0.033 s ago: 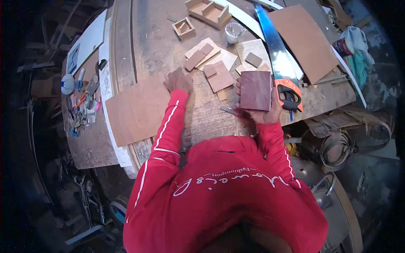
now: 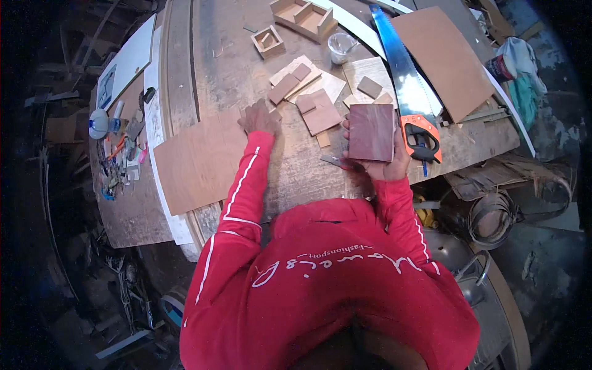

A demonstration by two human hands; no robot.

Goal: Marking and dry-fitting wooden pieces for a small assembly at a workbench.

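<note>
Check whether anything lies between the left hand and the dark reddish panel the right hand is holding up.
Yes. The left hand rests flat on the workbench, and between it and the reddish panel held by the right hand lie loose small wood offcuts, flat on the bench. Nothing taller stands in that gap.

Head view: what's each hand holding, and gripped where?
Right hand holds a dark reddish wood panel by its lower edge, with fingers on its left side. Left hand holds nothing; it rests flat on the workbench beside the plywood sheet.

right palm hidden behind dark wood panel (image 2: 371, 132), clutter (image 2: 120, 154) indistinct
</note>
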